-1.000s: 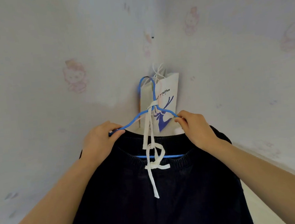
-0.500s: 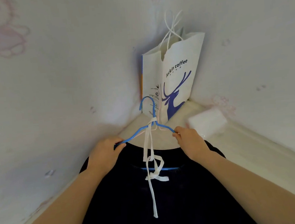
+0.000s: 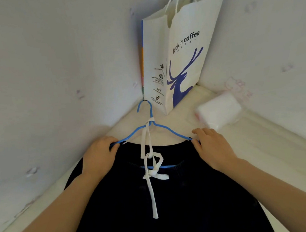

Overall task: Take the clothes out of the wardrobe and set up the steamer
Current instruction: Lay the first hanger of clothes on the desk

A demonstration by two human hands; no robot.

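Observation:
A dark navy garment (image 3: 174, 197) with a white drawstring (image 3: 150, 171) hangs on a blue wire hanger (image 3: 160, 127). It lies low over a cream surface in a room corner. My left hand (image 3: 100, 155) grips the hanger's left shoulder and the cloth there. My right hand (image 3: 212, 147) pinches the hanger's right shoulder. The drawstring is looped around the hanger's neck and trails down the front of the garment. No steamer or wardrobe is in view.
A white paper coffee bag (image 3: 180, 58) with a blue deer print stands in the corner, just beyond the hanger's hook. A white soft pack (image 3: 218, 112) lies to its right on the cream surface (image 3: 262, 152). Pale patterned walls (image 3: 52, 69) close in on both sides.
The garment and hanger have come down from in front of the wall toward the cream surface, with both hands still holding. The view has tilted down, and the bag now looks larger.

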